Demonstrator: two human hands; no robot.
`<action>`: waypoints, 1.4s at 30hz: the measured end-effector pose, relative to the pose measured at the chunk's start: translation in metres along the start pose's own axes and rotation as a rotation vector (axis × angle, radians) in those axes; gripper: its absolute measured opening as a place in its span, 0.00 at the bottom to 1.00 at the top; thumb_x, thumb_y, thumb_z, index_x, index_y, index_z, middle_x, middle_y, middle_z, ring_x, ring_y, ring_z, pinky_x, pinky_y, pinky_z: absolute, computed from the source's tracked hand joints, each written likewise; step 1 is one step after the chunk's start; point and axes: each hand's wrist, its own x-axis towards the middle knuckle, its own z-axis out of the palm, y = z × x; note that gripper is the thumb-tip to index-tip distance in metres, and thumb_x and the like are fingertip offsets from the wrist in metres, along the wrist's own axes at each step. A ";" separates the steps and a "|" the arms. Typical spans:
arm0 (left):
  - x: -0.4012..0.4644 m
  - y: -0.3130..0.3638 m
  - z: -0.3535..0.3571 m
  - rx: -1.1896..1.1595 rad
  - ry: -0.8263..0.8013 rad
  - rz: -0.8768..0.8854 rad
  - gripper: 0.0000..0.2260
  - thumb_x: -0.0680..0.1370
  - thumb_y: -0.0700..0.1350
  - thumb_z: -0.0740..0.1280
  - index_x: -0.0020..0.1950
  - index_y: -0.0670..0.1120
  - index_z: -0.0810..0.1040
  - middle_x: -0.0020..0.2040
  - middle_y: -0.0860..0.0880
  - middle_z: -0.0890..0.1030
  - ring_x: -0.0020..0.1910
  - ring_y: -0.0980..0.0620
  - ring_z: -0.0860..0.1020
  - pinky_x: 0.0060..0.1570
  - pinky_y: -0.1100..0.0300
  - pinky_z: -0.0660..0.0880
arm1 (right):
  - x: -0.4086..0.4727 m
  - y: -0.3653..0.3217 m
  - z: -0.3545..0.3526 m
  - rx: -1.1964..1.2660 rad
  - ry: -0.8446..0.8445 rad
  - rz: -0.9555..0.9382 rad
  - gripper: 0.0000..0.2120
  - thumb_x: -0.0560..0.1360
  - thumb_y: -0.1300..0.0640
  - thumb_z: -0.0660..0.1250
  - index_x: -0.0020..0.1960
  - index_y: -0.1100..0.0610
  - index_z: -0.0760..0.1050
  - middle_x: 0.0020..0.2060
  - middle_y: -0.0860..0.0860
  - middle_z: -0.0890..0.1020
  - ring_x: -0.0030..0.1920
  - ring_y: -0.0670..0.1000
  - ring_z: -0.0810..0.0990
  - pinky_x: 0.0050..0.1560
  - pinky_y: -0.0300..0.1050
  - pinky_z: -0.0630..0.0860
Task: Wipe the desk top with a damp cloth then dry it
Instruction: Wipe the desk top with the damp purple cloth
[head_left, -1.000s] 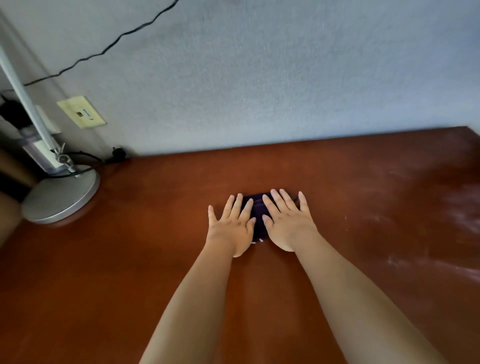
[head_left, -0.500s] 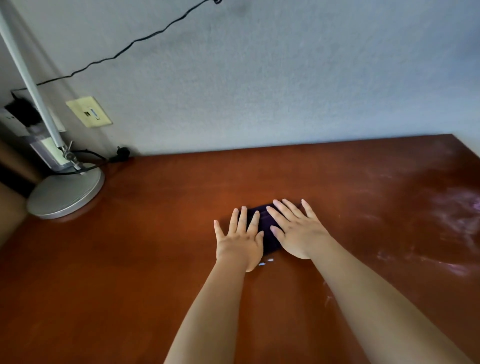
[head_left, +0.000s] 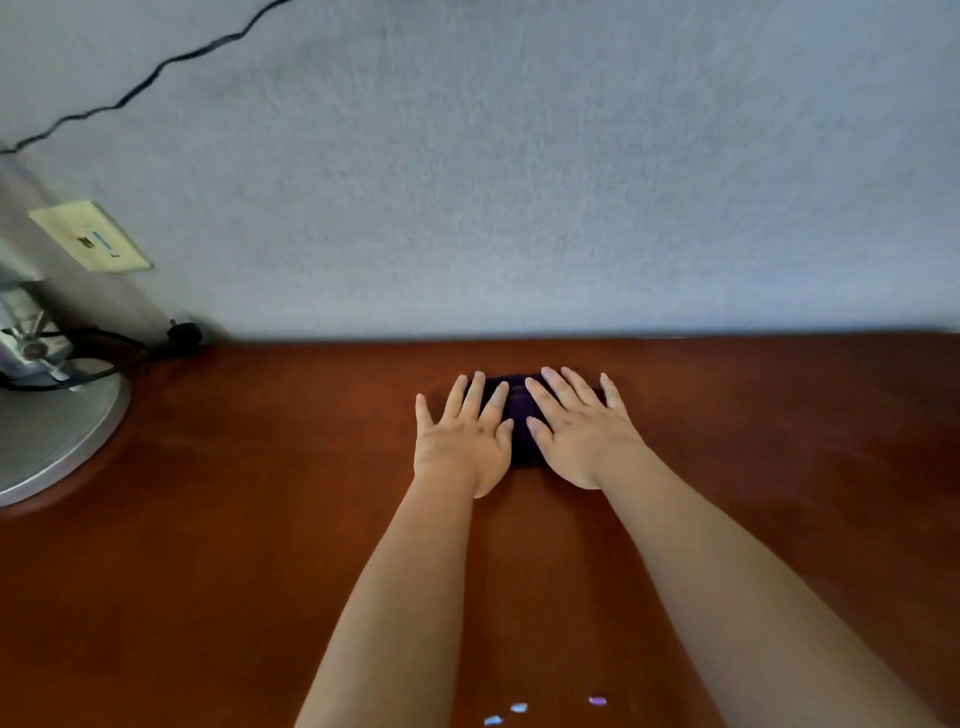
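Closest to the person, at 6 o'clock, a few small shiny spots (head_left: 518, 708) sit on the brown desk (head_left: 208, 597). Two bare arms reach up from there toward 12 o'clock.

A bit farther out, both hands lie flat on a dark cloth (head_left: 519, 415). The left hand (head_left: 465, 441) has its fingers straight and spread, and some of them rest on the left part of the cloth. The right hand (head_left: 584, 434) also has straight, spread fingers and covers the right part. Neither hand curls around the cloth; they just press down on it. The cloth is folded small and lies on the desk near the back edge, close to the wall. Only a dark strip shows between the hands.

Off at 9 o'clock, a round silver lamp base (head_left: 52, 441) stands on the desk with a black cord (head_left: 119, 348) by it.

Farthest away is the gray wall (head_left: 571, 182). A pale yellow wall plate (head_left: 91, 236) sits at 10 o'clock, and a thin black wire (head_left: 156, 75) runs up across the wall toward 11 o'clock.
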 end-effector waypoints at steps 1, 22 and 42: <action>0.009 -0.001 -0.002 -0.001 0.007 0.002 0.24 0.83 0.55 0.40 0.79 0.54 0.40 0.79 0.52 0.39 0.77 0.53 0.37 0.73 0.39 0.38 | 0.008 0.003 -0.002 0.000 0.003 -0.001 0.26 0.82 0.44 0.40 0.79 0.48 0.41 0.78 0.46 0.42 0.77 0.47 0.39 0.74 0.56 0.35; -0.006 -0.007 0.004 -0.069 0.034 0.026 0.24 0.84 0.55 0.42 0.79 0.55 0.41 0.80 0.52 0.40 0.77 0.53 0.37 0.73 0.38 0.39 | 0.002 -0.006 0.001 -0.041 0.002 0.022 0.26 0.82 0.44 0.39 0.79 0.49 0.40 0.78 0.47 0.42 0.77 0.48 0.40 0.74 0.57 0.35; -0.211 0.010 0.058 -0.025 -0.077 -0.037 0.24 0.84 0.54 0.39 0.78 0.53 0.36 0.79 0.49 0.35 0.77 0.49 0.34 0.72 0.36 0.36 | -0.186 -0.065 0.037 -0.183 -0.067 -0.071 0.25 0.83 0.45 0.37 0.78 0.48 0.36 0.77 0.47 0.39 0.77 0.47 0.38 0.75 0.55 0.36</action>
